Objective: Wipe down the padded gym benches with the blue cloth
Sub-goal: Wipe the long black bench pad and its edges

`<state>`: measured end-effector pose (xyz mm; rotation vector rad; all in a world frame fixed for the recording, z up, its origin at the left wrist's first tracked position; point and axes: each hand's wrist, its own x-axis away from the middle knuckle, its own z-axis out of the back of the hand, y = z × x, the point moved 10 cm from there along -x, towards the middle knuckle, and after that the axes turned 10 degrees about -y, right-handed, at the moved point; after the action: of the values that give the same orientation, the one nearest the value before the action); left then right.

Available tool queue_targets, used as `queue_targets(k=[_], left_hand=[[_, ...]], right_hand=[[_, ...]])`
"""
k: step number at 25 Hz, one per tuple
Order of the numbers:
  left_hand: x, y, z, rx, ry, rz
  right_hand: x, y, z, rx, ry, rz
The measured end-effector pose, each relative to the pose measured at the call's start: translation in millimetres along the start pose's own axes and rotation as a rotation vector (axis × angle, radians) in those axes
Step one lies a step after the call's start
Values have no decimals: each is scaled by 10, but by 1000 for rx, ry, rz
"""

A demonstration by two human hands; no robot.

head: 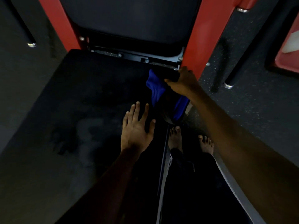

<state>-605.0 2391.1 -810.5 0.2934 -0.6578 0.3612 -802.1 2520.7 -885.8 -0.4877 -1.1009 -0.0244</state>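
Clutching the blue cloth (156, 88) at the bench's (80, 102) far right corner, the right grip (182, 81) hides its fingertips; the left grip (137, 128) lies spread flat nearby.

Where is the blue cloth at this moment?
The blue cloth sits right of centre in the head view, gripped under the right hand at the right edge of the seat pad, beside the red post and beyond the left hand.

my one head camera looks steeply down and forward, close over the worktop (80, 97), my arms reaching in from the bottom edge.
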Motion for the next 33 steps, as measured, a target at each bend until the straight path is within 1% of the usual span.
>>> queue_targets(k=[2,4,6,8,10,13,14,15,16,17,19,20,21,22,23,24,25,26,27,28,29,30,31,32,33], left_hand=[[-6,-17,-1,8,-2,-2],[-6,-20,0,9,-7,-1],[-3,-19,-4,7,-11,0],[0,-16,5,6,-5,-2],[9,9,30,16,5,-20],[14,27,53,55,20,-42],[13,15,61,88,21,-47],[11,-8,76,138,21,-47],[13,-40,103,191,25,-37],[23,-80,151,226,43,-19],[92,-226,329,212,140,24],[141,-332,412,178,189,44],[201,-464,465,145,214,71],[266,-616,475,118,216,100],[330,-768,452,101,202,128],[388,-883,408,89,173,146],[436,-955,343,72,138,156],[478,-991,282,49,107,158],[507,-1002,237,30,88,159],[504,-1005,210,22,81,166],[495,-1014,192,25,75,175],[495,-1028,184,34,65,187],[489,-1035,180,38,57,192],[487,-1037,172,34,51,192],[483,-1036,168,27,46,194]], right_hand=[[9,-24,-67,-25,-65,-21],[16,-60,-50,-73,-49,0],[32,-99,-11,-63,-5,28],[23,-119,-42,-69,-10,40],[24,-97,-110,-195,-57,29],[69,12,-276,-478,-189,-65],[101,16,-296,-555,-204,-81],[145,-30,-254,-603,-185,-66],[205,-141,-125,-591,-122,6],[296,-300,80,-495,-8,116],[674,-755,426,-154,256,376],[914,-987,451,-33,332,497],[1083,-1165,354,61,349,591],[1217,-1313,153,163,313,664],[1278,-1404,-188,281,194,695],[1303,-1395,-590,374,28,694],[1339,-1325,-930,395,-123,682],[1370,-1253,-1119,327,-198,668],[1369,-1195,-1121,178,-186,651],[1325,-1135,-984,44,-92,640],[1258,-1068,-827,19,28,619],[1171,-1017,-723,114,125,580],[1050,-970,-692,279,165,526],[945,-910,-729,418,160,474],[879,-856,-812,483,135,449]])
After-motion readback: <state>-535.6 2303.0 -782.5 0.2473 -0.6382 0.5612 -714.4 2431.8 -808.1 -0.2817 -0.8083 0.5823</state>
